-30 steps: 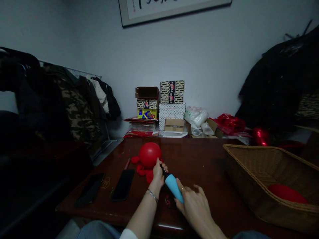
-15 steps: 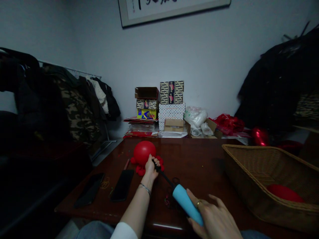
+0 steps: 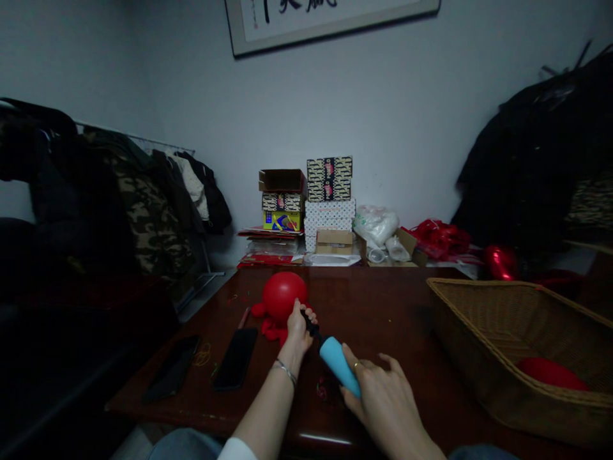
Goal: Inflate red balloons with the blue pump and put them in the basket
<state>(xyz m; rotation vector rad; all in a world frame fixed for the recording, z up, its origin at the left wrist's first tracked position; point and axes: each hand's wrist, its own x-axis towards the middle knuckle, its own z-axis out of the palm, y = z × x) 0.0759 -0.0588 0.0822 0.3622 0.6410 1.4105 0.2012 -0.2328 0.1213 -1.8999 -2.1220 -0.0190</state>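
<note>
My left hand [image 3: 299, 329] is closed round the black end of a hand balloon pump, right against a round, inflated red balloon [image 3: 284, 296]. Whether the balloon's neck is pinched in those fingers too, I cannot tell. The pump's light-blue barrel [image 3: 340, 365] slants down toward me, and my right hand [image 3: 378, 386] grips its near end between thumb and fingers, some fingertips lifted. Several small uninflated red balloons [image 3: 274, 330] lie on the table under and beside the inflated one, partly hidden by my left hand.
Two dark phones [image 3: 234, 359] [image 3: 173, 368] and thin yellow rubber bands [image 3: 202, 354] lie to the left on the brown table [image 3: 373, 300]. A wicker basket [image 3: 483, 358] with a red balloon [image 3: 550, 373] inside stands at the right. Stacked boxes [image 3: 329, 223] line the back.
My right hand has pushed the blue barrel forward and left toward my left hand, so less black rod shows between them. The balloon and my left hand have shifted slightly right.
</note>
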